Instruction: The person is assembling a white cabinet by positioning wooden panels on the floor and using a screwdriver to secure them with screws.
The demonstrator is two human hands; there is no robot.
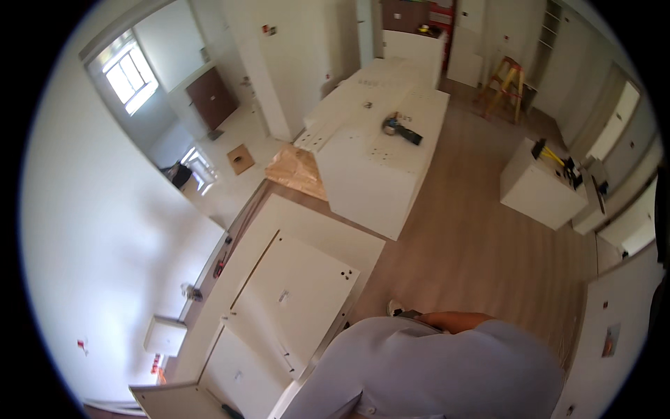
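Note:
My right forearm (455, 320) shows bare beyond my light grey shirt (447, 363), pointing left. The shirt hides most of that hand, so its fingers and anything in them cannot be made out. My left hand is out of view. Close in front of me on the left lies a large, shallow white cabinet frame (328, 223) on the floor. White panels (293, 300) lie inside it, with small fittings and dark holes on them. A dark-handled tool (230, 410) rests at its near end. Beside my arm a light shoe (396, 307) stands on the floor.
Ahead stands a long white cabinet (370, 181) with a cordless power tool (402, 130) on top. Brown cardboard (296, 170) lies beside it. On the right are a white box unit (537, 188) carrying tools and a yellow stepladder (504, 87). A white wall (105, 244) borders the left.

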